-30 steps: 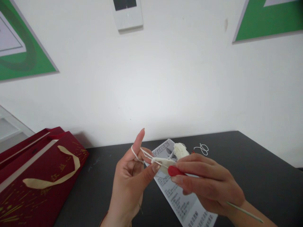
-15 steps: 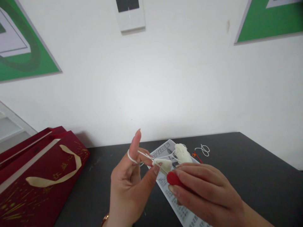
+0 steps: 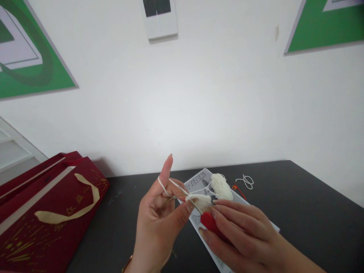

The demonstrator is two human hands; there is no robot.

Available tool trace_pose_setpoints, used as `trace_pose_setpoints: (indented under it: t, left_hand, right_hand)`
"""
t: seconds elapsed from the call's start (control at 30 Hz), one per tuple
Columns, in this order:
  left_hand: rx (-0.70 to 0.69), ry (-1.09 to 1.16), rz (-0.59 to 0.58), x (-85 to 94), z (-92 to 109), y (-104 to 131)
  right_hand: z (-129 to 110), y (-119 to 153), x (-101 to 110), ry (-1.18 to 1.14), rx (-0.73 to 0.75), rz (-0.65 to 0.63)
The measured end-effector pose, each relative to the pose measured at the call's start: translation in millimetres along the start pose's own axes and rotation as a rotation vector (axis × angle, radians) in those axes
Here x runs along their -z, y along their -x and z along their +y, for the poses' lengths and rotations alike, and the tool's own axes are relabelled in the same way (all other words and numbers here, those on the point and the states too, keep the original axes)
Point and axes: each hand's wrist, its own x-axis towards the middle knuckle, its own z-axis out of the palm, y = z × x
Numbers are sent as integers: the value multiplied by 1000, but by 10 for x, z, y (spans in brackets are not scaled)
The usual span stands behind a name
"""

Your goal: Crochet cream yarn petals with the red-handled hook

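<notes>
My left hand (image 3: 159, 220) pinches a small white crocheted piece (image 3: 201, 201) between thumb and fingers, its index finger raised with white yarn (image 3: 161, 184) looped round it. Held in my right hand (image 3: 244, 231) is a crochet hook with a red handle (image 3: 209, 222); its metal shaft meets the edge of the white piece near my left thumb. The fingers of my right hand also touch the piece's right side. Just behind them, a bundle of white yarn (image 3: 221, 185) lies on a printed sheet (image 3: 196, 182).
Red gift bags (image 3: 71, 197) with cream ribbon handles stand at the left on the dark table (image 3: 298, 197). Right of the yarn bundle lie a thin red item (image 3: 241, 192) and a loose white cord (image 3: 248, 182). A white wall rises behind.
Both hands sit slightly further right in view. The yarn at my left index finger now spreads in a wider loop, and the red handle has tilted a little more steeply.
</notes>
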Motion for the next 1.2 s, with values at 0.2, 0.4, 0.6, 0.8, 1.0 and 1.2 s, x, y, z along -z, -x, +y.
trace_pose_setpoints:
  t: [0.2, 0.4, 0.6, 0.8, 1.0, 1.2]
  left_hand:
    - [-59, -119, -25, 24, 12, -27]
    - [-205, -216, 34, 1, -91, -20]
    - [-61, -86, -42, 70, -60, -34]
    - [11, -30, -90, 73, -11, -62]
    - [18, -50, -55, 78, -12, -43]
    - [-226, -362, -4, 64, -17, -6]
  right_hand:
    - [142, -163, 126, -267, -204, -143]
    - [75, -176, 88, -265, -234, -150]
    - [-12, -179, 87, -139, -171, -93]
    - [99, -253, 167, -324, -275, -166]
    - [-42, -128, 66, 28, -18, -106]
    - [-68, -196, 93, -93, -164, -125]
